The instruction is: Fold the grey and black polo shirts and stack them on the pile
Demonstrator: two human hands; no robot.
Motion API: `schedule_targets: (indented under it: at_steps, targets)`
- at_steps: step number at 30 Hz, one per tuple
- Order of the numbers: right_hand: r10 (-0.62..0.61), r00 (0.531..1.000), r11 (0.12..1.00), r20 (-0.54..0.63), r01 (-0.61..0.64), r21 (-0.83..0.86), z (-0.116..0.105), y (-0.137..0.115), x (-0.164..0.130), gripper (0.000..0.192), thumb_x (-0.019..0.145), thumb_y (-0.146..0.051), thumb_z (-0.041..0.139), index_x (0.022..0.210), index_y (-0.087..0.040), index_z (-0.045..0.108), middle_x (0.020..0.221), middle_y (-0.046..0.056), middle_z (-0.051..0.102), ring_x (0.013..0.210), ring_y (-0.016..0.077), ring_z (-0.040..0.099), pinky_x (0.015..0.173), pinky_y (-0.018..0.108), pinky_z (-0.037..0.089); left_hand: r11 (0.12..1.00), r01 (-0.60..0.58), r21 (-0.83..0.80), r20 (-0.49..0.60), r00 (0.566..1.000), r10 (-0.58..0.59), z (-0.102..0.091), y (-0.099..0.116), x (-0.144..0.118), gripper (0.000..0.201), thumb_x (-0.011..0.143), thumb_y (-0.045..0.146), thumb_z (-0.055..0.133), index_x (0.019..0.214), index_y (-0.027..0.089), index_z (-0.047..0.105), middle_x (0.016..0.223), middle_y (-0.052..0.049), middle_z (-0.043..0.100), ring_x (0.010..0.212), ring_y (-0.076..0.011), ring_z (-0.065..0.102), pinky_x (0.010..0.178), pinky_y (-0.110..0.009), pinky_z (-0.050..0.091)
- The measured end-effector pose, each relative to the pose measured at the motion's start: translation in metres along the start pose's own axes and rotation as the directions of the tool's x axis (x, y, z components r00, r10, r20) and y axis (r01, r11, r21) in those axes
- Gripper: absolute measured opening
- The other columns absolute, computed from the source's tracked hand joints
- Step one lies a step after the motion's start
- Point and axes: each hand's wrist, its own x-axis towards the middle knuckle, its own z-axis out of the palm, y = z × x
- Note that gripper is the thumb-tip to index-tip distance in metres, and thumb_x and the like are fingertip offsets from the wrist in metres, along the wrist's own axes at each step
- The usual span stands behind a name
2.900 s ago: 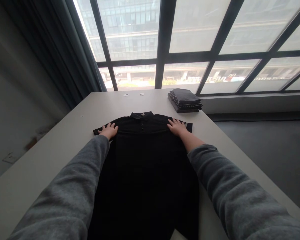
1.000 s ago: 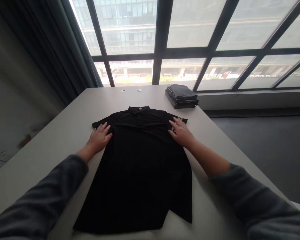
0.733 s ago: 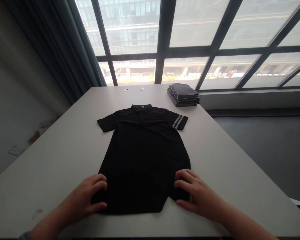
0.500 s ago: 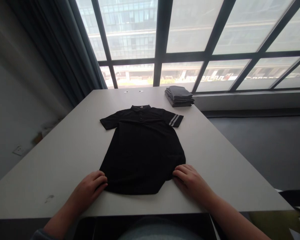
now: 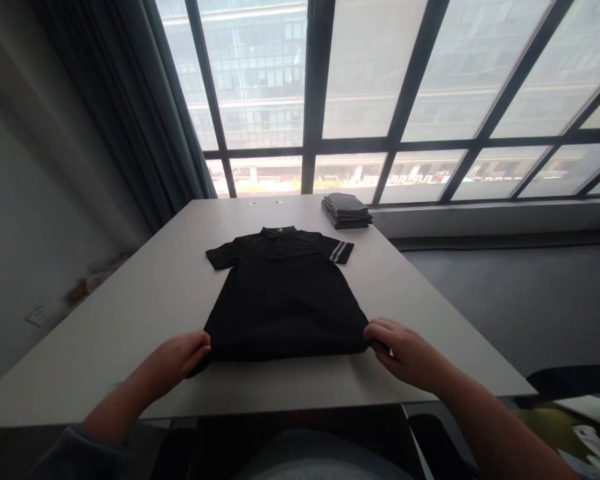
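Note:
A black polo shirt (image 5: 285, 297) lies flat on the white table (image 5: 145, 300), collar toward the window, with white stripes on its right sleeve. My left hand (image 5: 180, 355) pinches the shirt's bottom left corner near the table's front edge. At the bottom right corner my right hand (image 5: 405, 352) grips the hem. The hem is stretched straight between both hands.
A stack of folded dark garments (image 5: 346, 210) sits at the table's far right corner by the window. A dark curtain (image 5: 125, 127) hangs at the left. Grey floor lies to the right of the table.
Both hands slid from the shirt's shoulders down to its bottom hem and took hold of the corners. The camera backed away from the table and the hem now lies straighter.

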Motion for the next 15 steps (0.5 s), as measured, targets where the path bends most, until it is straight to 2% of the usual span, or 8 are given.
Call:
schedule_targets:
  at_steps: [3,6,8,11,15]
  targets:
    - [0.044,0.979,0.999,0.200,-0.046,0.003,0.015,-0.003,-0.009,0.025,0.081,-0.002,0.054,0.090,-0.022,0.065,0.094,0.005,0.070,0.087,0.0216,0.066,0.079,0.033,0.049,1.000,0.009,0.004,0.132,0.991,-0.009,0.017,0.001,-0.009,0.031,0.102,0.047,0.041,0.094,0.025,0.062,0.092,-0.004,0.072,0.082,-0.0228,0.067,0.075,-0.034,0.046]
    - [0.043,0.951,0.999,0.306,-0.037,-0.025,0.024,-0.006,-0.014,0.032,0.076,0.003,0.052,0.087,-0.022,0.068,0.095,0.004,0.070,0.091,0.0216,0.067,0.091,0.037,0.049,1.000,0.026,-0.009,0.160,0.987,-0.024,0.027,0.010,-0.021,0.024,0.100,0.041,0.046,0.096,0.025,0.063,0.097,-0.005,0.072,0.086,-0.0224,0.066,0.078,-0.033,0.047]
    - [0.038,0.959,0.999,0.280,-0.027,-0.042,0.025,-0.008,-0.015,0.036,0.077,0.004,0.051,0.093,-0.022,0.071,0.099,0.005,0.071,0.097,0.0226,0.067,0.099,0.041,0.047,1.000,0.022,-0.021,0.160,0.987,-0.019,0.026,0.017,-0.030,0.017,0.096,0.039,0.054,0.099,0.025,0.064,0.103,-0.005,0.071,0.092,-0.0230,0.067,0.083,-0.034,0.049]
    - [0.018,0.971,1.000,0.237,-0.016,-0.011,0.026,-0.011,-0.018,0.032,0.088,-0.003,0.053,0.104,-0.023,0.073,0.106,0.007,0.070,0.099,0.0232,0.067,0.097,0.040,0.050,0.999,0.038,-0.013,0.165,0.986,-0.036,0.022,0.022,-0.042,0.020,0.086,0.035,0.067,0.104,0.025,0.066,0.112,-0.006,0.070,0.102,-0.0252,0.066,0.090,-0.036,0.050]
    - [-0.010,0.974,0.999,0.228,0.000,0.041,0.037,-0.011,-0.025,0.022,0.090,-0.017,0.067,0.109,-0.026,0.075,0.118,0.008,0.068,0.105,0.0245,0.067,0.095,0.041,0.055,0.999,0.042,-0.006,0.133,0.990,-0.041,0.027,0.015,-0.053,0.015,0.086,0.029,0.061,0.099,0.026,0.069,0.110,-0.007,0.072,0.102,-0.0264,0.067,0.089,-0.037,0.053]
